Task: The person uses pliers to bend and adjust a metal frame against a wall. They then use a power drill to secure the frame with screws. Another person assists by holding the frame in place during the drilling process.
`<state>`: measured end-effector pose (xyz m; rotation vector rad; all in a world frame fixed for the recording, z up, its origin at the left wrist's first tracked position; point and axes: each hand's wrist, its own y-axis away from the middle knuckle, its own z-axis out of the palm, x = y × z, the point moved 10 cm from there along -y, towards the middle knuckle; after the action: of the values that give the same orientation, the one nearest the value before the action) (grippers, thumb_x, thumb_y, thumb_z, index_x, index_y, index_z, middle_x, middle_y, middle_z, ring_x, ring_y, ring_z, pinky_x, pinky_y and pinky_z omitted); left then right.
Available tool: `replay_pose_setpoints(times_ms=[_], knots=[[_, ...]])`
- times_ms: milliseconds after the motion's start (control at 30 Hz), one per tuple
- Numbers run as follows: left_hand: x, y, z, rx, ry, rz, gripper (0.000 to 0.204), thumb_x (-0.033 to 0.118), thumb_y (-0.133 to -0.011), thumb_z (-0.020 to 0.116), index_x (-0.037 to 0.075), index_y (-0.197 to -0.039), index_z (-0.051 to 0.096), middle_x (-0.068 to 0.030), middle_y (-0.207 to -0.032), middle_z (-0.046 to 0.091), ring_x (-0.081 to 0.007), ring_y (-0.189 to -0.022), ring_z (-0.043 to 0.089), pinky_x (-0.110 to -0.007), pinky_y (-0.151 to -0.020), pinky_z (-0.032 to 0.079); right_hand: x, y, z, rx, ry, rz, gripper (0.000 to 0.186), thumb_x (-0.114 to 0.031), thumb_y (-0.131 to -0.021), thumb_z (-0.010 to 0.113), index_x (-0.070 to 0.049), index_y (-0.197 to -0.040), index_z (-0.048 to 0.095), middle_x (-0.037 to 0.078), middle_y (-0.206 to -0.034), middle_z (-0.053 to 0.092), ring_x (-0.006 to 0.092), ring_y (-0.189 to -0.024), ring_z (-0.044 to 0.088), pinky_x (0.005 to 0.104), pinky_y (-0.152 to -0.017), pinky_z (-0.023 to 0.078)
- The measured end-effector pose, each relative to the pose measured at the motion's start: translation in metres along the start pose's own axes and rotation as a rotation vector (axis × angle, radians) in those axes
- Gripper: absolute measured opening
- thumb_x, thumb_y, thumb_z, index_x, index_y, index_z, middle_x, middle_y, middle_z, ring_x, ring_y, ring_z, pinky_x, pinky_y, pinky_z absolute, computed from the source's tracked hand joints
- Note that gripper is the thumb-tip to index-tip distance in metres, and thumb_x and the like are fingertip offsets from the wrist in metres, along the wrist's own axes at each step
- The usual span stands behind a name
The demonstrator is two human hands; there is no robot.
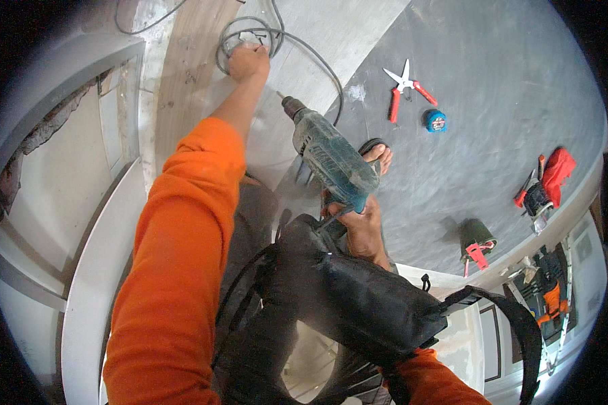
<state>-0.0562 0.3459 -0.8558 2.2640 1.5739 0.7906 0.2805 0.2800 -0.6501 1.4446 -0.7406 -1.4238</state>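
My left hand reaches far forward to the floor, its fingers closed at a small crumpled clear-and-white packet with dark bits like screws. Whatever is pinched there is too small to make out. Loops of grey cable lie around the hand. A dusty teal power drill points up and to the left, its bit close to my left wrist. My right hand is wrapped around the drill's handle; most of its fingers are hidden. A black bag with straps hangs in front of my right forearm.
Red-handled snips lie spread on the dark floor sheet beside a blue tape measure. Farther right are a red pouch with tools and a dark cup. A sandalled foot shows behind the drill. A curved frame edge runs on the left.
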Motion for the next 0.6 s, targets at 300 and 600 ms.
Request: replay_pose_setpoints(times_ms=[300, 600], knots=[[-0.004, -0.005, 0.009, 0.119, 0.14, 0.029, 0.025, 0.03, -0.082, 0.074, 0.006, -0.09, 0.075, -0.0141, -0.087, 0.074, -0.0313, -0.083, 0.071, -0.042, -0.078, 0.054, -0.018, -0.002, 0.002, -0.055, -0.269, -0.049, 0.044, -0.004, -0.079, 0.066, 0.006, -0.121, 0.058, 0.013, -0.109, 0.067, 0.0208, -0.091, 0.064, 0.0318, -0.079, 0.052], [-0.013, 0.024, -0.084, 0.014, 0.357, 0.239, 0.036, 0.034, -0.085, 0.068, -0.001, -0.091, 0.069, -0.0207, -0.084, 0.071, -0.0342, -0.081, 0.069, -0.044, -0.075, 0.052, -0.089, 0.044, 0.02, -0.161, -0.214, -0.044, 0.054, -0.009, -0.074, 0.066, 0.007, -0.124, 0.056, 0.017, -0.109, 0.067, 0.0257, -0.092, 0.065, 0.0369, -0.081, 0.053]])
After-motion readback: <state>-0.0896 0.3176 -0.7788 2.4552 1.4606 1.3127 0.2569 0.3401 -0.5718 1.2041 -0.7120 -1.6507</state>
